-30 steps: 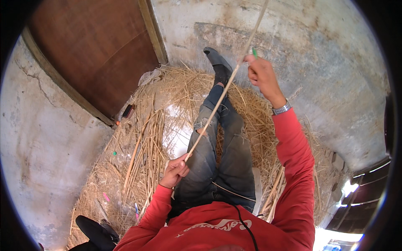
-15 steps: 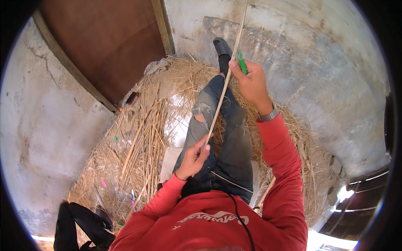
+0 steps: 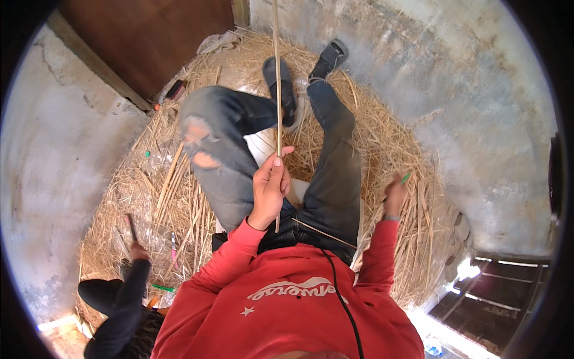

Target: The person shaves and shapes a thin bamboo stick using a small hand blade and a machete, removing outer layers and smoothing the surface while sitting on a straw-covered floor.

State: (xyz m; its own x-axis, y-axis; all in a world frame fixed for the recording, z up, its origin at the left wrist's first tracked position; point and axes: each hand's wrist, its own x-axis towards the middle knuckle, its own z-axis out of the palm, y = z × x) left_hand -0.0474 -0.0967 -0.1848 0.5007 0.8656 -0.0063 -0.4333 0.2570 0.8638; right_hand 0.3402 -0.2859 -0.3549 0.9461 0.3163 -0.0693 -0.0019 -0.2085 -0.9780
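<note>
A long, thin, pale bamboo strip [image 3: 277, 90] stands almost straight up the picture above my lap. My left hand [image 3: 271, 186] pinches it near its lower end, thumb and fingers closed around it. Lowered out to my right side, over the shavings, is my right hand [image 3: 393, 196]. It is closed on a slim green tool [image 3: 406, 178], of which only the tip shows. Another thin strip [image 3: 323, 233] lies across the top of my thighs.
Shavings [image 3: 371, 110] and cut strips [image 3: 170, 182] cover the floor around my legs. At lower left sits another person in dark clothes, whose hand [image 3: 139, 250] holds a dark stick-like thing. A stained wall [image 3: 442, 78] curves round the right; a brown door [image 3: 149, 36] stands at upper left.
My right hand has left the strip and dropped to my right side with the green tool. My left hand has raised the strip more upright. My legs have spread apart; the other person's hand has appeared.
</note>
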